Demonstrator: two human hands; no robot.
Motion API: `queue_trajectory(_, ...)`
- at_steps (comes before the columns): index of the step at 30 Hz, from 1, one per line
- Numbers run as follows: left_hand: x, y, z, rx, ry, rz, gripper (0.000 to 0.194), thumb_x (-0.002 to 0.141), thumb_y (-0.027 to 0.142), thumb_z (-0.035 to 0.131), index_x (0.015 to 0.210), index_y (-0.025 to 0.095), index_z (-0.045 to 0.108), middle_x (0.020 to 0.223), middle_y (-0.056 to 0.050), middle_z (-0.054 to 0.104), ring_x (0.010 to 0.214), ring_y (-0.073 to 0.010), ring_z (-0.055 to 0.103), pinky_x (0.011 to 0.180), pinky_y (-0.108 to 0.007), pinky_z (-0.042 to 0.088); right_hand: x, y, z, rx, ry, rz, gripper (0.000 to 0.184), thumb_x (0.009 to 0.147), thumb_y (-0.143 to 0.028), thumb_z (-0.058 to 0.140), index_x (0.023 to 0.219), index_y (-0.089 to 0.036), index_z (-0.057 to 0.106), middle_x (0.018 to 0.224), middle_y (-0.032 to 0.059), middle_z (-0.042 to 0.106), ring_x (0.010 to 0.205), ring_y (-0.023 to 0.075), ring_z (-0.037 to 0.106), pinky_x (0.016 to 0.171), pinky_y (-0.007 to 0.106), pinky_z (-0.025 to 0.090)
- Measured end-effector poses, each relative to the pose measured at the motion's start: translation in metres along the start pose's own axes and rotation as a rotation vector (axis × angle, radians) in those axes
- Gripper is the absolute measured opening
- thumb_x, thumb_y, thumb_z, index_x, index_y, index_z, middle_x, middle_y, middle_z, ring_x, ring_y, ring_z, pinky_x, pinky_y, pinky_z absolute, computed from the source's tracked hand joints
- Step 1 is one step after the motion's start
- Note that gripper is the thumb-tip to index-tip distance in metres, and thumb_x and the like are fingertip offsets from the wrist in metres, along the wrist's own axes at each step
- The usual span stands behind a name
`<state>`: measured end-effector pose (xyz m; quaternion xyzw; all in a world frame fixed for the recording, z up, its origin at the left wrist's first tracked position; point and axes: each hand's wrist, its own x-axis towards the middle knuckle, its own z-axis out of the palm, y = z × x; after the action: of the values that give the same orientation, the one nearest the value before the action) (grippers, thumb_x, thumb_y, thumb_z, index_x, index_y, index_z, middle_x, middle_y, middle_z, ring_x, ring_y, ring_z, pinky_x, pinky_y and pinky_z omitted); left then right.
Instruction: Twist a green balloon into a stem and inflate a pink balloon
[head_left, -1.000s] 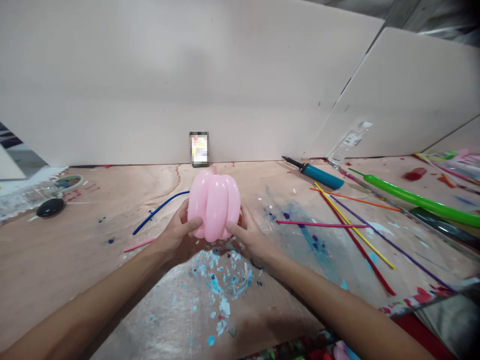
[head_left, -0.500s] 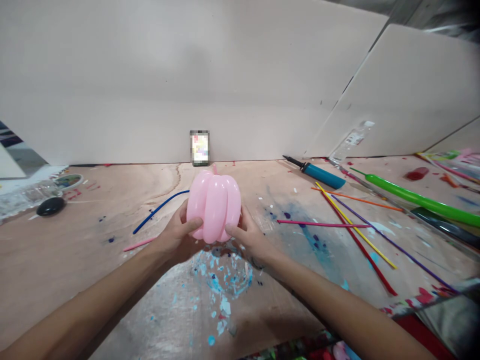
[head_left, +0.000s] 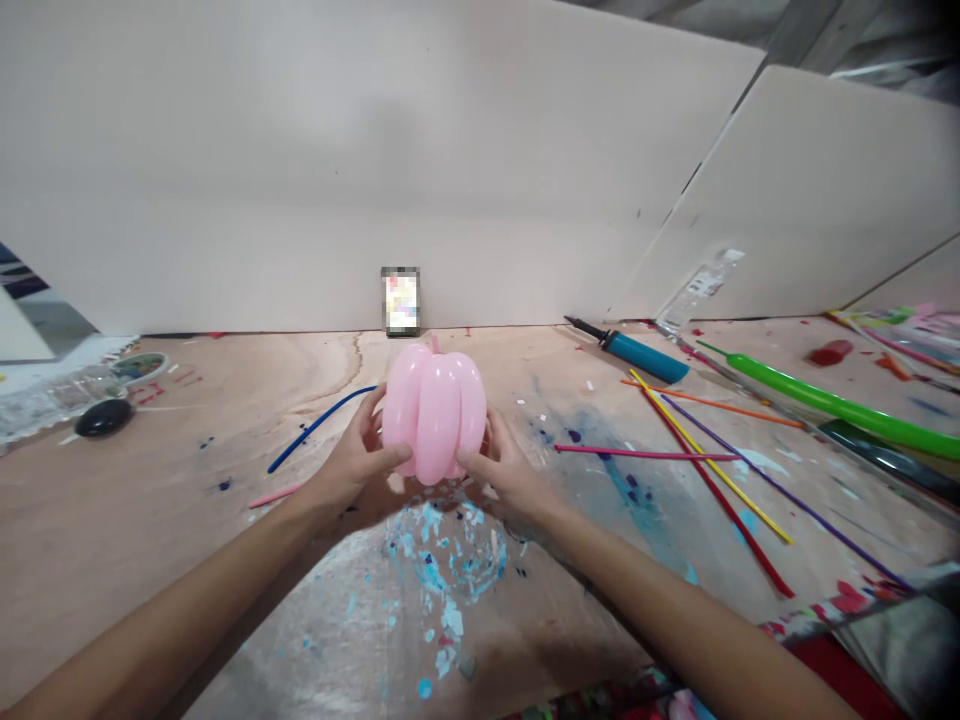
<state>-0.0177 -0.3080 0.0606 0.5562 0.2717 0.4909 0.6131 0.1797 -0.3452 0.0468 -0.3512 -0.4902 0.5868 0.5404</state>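
Observation:
A pink balloon point(head_left: 435, 412) twisted into a ribbed, pumpkin-like ball sits between both of my hands above the paint-stained table point(head_left: 150, 500). My left hand point(head_left: 358, 472) cups its left side, thumb across the front. On the other side my right hand point(head_left: 504, 474) grips it the same way, thumb pressed under the front ribs. A small pink nub sticks up at the balloon's top. My fingers behind the balloon are hidden.
Thin uninflated balloons lie about: a blue one point(head_left: 319, 425) at left, a pink one point(head_left: 274, 494), and red, yellow, purple ones point(head_left: 705, 450) at right. A teal hand pump point(head_left: 634, 350), a long green balloon point(head_left: 840, 405), a phone point(head_left: 400, 301) against the white board, a black object point(head_left: 103, 416).
The balloon and both hands have shifted slightly; my fingers have tightened a little round its lower ribs. Nothing else has moved.

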Motion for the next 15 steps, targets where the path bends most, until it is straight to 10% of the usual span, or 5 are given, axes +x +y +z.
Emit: queue_trajectory(15, -0.002, 0.017, -0.009, 0.336, -0.024, 0.143, 0.083, 0.066, 0.027, 0.082, 0.137, 0.035, 0.040, 0.149, -0.009, 0.037, 0.129, -0.0320, 0.047, 0.099, -0.047, 0.049, 0.000, -0.001, -0.010, -0.554, 0.128, -0.320, 0.078, 0.084, -0.032, 0.065, 0.148, -0.030, 0.021, 0.147, 0.0114, 0.037, 0.129, 0.0259, 0.045, 0.106, 0.046, 0.041)
